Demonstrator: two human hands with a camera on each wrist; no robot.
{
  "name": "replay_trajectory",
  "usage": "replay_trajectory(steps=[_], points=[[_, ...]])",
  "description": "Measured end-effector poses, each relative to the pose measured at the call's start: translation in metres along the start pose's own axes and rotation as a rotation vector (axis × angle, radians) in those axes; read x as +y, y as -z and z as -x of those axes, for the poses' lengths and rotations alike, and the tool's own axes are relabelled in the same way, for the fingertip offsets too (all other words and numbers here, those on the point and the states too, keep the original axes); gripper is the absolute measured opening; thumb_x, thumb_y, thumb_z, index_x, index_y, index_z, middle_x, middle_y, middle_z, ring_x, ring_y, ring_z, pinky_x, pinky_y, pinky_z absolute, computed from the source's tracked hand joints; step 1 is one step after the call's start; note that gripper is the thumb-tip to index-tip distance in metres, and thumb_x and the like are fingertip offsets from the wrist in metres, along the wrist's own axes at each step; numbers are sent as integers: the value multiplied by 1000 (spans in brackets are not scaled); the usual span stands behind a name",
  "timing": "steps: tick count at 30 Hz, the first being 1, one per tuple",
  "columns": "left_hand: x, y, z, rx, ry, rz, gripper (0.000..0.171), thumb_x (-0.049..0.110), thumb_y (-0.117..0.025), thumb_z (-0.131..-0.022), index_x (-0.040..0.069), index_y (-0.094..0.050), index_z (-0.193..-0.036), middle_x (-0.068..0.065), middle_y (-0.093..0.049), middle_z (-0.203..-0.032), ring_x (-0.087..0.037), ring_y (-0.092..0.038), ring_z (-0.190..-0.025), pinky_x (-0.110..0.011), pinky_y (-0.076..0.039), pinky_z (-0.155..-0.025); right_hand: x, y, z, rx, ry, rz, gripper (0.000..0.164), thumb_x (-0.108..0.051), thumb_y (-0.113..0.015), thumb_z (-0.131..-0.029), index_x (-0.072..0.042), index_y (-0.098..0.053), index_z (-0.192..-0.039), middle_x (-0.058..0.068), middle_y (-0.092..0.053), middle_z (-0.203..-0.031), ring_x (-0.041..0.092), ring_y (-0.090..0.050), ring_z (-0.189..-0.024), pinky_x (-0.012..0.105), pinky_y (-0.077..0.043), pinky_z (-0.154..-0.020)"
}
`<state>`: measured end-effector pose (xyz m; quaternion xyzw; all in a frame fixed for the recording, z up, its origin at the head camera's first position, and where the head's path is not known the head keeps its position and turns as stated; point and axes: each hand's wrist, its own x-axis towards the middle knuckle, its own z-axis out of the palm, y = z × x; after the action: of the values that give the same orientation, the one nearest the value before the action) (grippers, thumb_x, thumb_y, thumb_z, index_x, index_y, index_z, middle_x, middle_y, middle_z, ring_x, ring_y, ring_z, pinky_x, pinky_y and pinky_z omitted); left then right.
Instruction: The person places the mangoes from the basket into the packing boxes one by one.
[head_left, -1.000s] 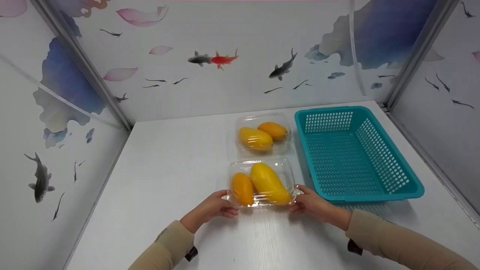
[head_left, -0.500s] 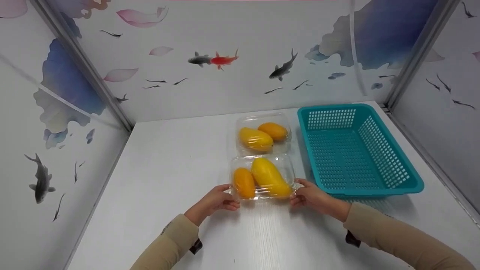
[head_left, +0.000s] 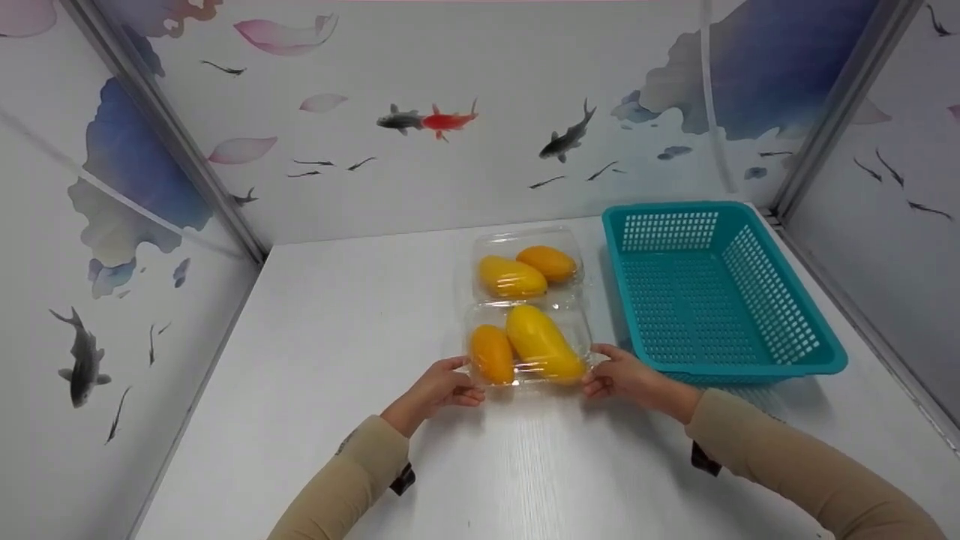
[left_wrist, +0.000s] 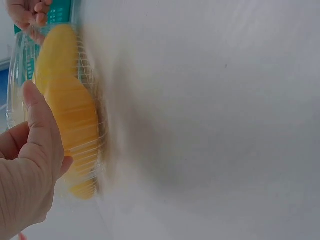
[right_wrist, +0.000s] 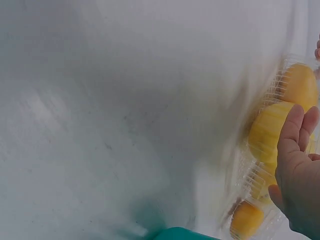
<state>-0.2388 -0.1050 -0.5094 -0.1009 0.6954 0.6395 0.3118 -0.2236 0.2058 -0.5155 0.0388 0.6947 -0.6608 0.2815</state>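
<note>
A clear plastic clamshell box [head_left: 525, 386] holds a small orange mango [head_left: 492, 354] and a larger yellow mango [head_left: 541, 341]. My left hand [head_left: 441, 388] holds its near left corner, and my right hand [head_left: 622, 376] holds its near right corner. In the left wrist view, the left thumb and fingers [left_wrist: 35, 155] lie at the box's side. The right wrist view shows the right hand [right_wrist: 302, 170] beside the box, covering part of the yellow mango. Right behind it is a second clear clamshell box [head_left: 491, 240] with two mangoes [head_left: 513, 277]; their edges appear to meet or overlap.
A teal plastic basket [head_left: 750, 369] with nothing in it stands at the right, its near left corner close to my right wrist. White panels [head_left: 487, 180] printed with fish enclose the white table [head_left: 337, 322] at the back and sides.
Both hands have moved the near box away from me, up to the far box. The teal basket has also shifted toward the back. The far box stays in place.
</note>
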Motion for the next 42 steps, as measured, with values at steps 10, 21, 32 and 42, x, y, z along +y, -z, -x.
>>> replay_trajectory(steps=[10, 21, 32, 42], points=[[7, -1, -4, 37, 16, -28, 58, 2, -49, -90, 4, -26, -143, -13, -66, -82, -17, -66, -63, -29, -54, -69, -5, 9, -6, -49, -21, 18, 62, -3, -38, -94, 3, -3, -144, 14, -62, -90, 16, -64, -73, 35, -52, -81], [4, 1, -6, -13, -22, -16, 60, 4, -50, -89, 1, -24, -143, -10, -65, -78, -15, -65, -61, -29, -55, -68, -6, 26, -13, -220, -29, 52, 66, -4, -37, -94, 0, 5, -144, 8, -61, -86, 15, -61, -74, 35, -52, -81], [5, 0, -8, -13, -15, -33, 59, 8, -52, -90, 4, -26, -143, -12, -66, -87, -15, -65, -63, -29, -54, -70, -8, 29, -15, -221, -23, 74, 63, -5, -36, -95, -1, 2, -145, 7, -62, -86, 14, -61, -73, 34, -52, -80], [7, 12, -1, 55, -61, -214, 63, 17, -54, -90, 3, -23, -143, -17, -59, -115, -24, -65, -84, -29, -54, -73, -21, 19, 7, -35, -59, 502, 69, -26, -45, -96, -1, -4, -145, 18, -61, -107, 19, -61, -80, 37, -50, -83]])
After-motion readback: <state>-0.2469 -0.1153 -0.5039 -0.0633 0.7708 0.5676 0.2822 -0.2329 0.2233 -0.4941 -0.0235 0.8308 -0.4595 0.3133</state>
